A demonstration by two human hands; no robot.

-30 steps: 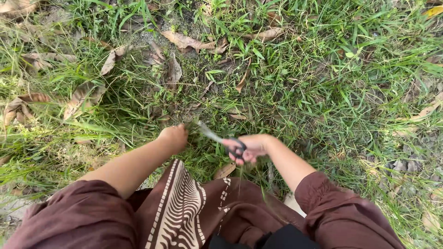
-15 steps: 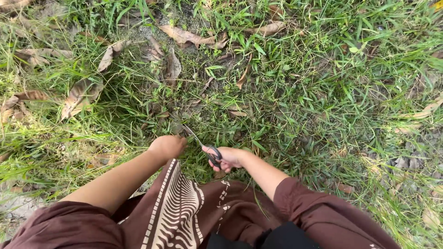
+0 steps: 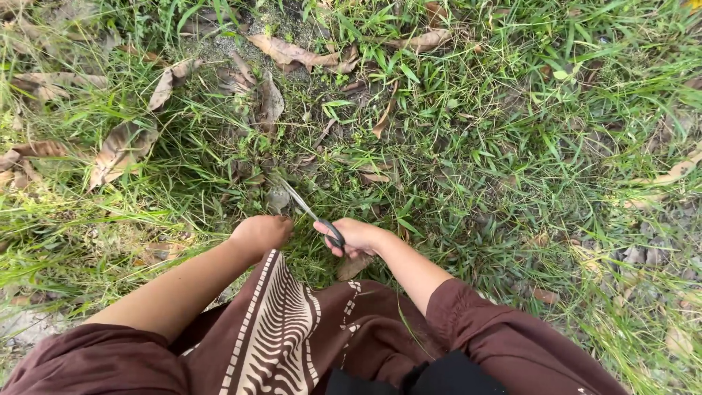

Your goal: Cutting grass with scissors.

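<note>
Head view, looking down at a person crouched on a lawn. The right hand (image 3: pixel 358 238) is closed around the dark handles of a pair of scissors (image 3: pixel 314 217), whose thin metal blades point up and left, low into the grass (image 3: pixel 453 146). The left hand (image 3: pixel 262 232) is curled into a loose fist just left of the blades, apparently gathering a tuft; what it encloses cannot be seen. The scissors are judged light and rigid, best held through the handle loops, as here. The grass blades are soft, limp and thin, likely to bend away unless pinched near the base and drawn taut. Dry leaves (image 3: pixel 121 150), brittle and weightless, lie scattered beyond, well apart from both hands.
</note>
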